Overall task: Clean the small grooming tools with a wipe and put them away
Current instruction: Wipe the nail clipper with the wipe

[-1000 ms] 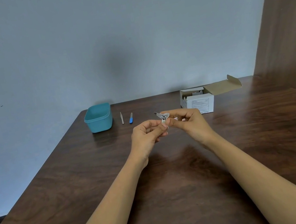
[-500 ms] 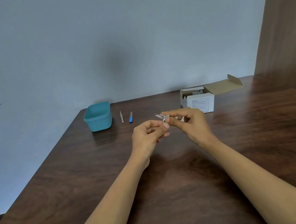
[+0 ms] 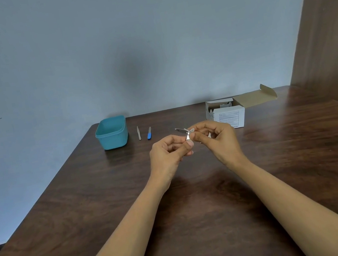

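Right of the teal tub (image 3: 112, 133), lifted off the counter (image 3: 198, 207), a small metal nail clipper (image 3: 183, 133) is held between both hands. On the left hand (image 3: 167, 153) the fingers (image 3: 185, 145) pinch the clipper's lower end, thumb against forefinger, the rest curled in. On the right hand (image 3: 220, 139) the fingers pinch a small whitish wipe (image 3: 191, 129) onto the clipper's middle. The thin lever tip pokes out toward the tub, bare.

Handling, as a judgement: the clipper is light and rigid, and polished steel is likely slippery once damp. The lever swings, so it can pivot or snap shut under a loose pinch. The best hold is the flat body near the pivot, clear of the cutting edge. The wipe is soft, limp and tiny; it folds round edges and may snag on the blade.

Two more tools lie flat just right of the tub: a pale slim tool (image 3: 138, 133), type unclear, then a blue-handled file (image 3: 149, 133), close together but not touching. Both are thin and low, so they likely need a fingertip pinch or a slide to lift.

Further right of the tub, beyond the hands, sits an open white carton (image 3: 231, 115) with its flap back, contents unclear. The tub is open, its inside not visible.

The counter is dark wood grain, smooth, slightly glossy. A plain grey-blue wall (image 3: 107, 49) is behind the tub, and a brown wood panel (image 3: 330, 35) is far right of it.
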